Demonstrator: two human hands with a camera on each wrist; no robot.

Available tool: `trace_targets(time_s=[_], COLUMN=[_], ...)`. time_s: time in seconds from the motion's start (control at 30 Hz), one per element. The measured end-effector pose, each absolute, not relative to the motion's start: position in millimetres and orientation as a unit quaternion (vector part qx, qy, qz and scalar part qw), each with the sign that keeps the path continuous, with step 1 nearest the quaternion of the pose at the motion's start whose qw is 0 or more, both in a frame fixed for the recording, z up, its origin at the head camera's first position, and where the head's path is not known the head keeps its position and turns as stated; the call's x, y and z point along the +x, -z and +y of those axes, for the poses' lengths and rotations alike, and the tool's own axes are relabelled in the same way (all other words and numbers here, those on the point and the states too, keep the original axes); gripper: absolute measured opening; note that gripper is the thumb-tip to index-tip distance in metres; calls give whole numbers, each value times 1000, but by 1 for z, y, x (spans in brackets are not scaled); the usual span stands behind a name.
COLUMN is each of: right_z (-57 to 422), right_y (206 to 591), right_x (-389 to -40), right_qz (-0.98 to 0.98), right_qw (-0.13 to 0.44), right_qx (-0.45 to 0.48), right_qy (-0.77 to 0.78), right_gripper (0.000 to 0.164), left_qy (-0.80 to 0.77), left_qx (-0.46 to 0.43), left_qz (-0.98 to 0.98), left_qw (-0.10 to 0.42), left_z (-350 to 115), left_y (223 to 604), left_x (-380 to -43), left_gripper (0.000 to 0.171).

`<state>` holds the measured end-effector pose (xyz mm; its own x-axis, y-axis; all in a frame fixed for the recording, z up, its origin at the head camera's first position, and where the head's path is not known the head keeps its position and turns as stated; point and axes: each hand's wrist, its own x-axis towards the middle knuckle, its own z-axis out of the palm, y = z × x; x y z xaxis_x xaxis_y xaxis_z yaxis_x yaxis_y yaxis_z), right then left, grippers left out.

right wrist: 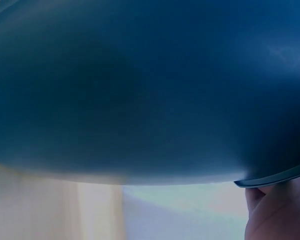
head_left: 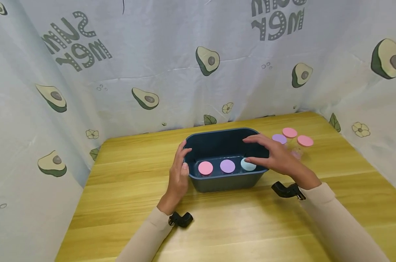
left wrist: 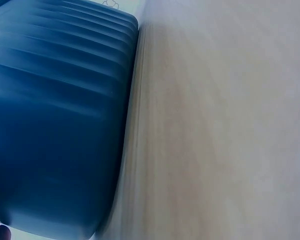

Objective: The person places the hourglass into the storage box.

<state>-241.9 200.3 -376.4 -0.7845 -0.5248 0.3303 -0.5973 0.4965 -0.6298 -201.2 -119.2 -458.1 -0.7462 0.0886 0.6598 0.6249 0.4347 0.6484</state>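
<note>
Head view, blue bin (head_left: 225,185): stands upright on the wooden table (head_left: 119,196), between the two hands.
Head view, discs in the bin: a pink disc (head_left: 205,168), a purple disc (head_left: 227,166) and a light blue disc (head_left: 249,167) lie in a row, left to right, below the rim.
Head view, left hand (head_left: 178,177): at the bin's left end, fingers loosely bent and thumb apart from them; contact with the rim is hard to tell.
Head view, right hand (head_left: 278,154): reaches over the bin's right end, thumb and fingers spread wide, with nothing held between them; the thumb tip overlaps the light blue disc's edge, but touch cannot be told.
Head view, right of the bin: a purple lid (head_left: 279,138) and two pink lids (head_left: 289,132) sit close together on clear containers, beyond the right hand.
Left wrist view, bin wall: ridged, fills the left side beside the table; only fingertips show in the lower corner, so the grip cannot be told.
Right wrist view, bin wall: fills most of the picture; part of the hand shows lower right, just under the rim.
</note>
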Motion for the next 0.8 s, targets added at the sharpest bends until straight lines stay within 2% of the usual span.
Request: trace_targets(time_s=[0.33,0.8], right_z=[204,222], right_y=[376,372], right_x=[-239,-234], right_qz=[-863,-866], right_qw=[67,136], right_qx=[296,262], right_qy=[-403,-403], right_gripper=[56,58], left_qy=[486,481], left_qx=[-222,-219], left_qz=[-799,-803], left_qw=[277,275], left_z=[-117,-117], left_y=[457,458], left_x=[-201,-201], left_gripper=[57,56])
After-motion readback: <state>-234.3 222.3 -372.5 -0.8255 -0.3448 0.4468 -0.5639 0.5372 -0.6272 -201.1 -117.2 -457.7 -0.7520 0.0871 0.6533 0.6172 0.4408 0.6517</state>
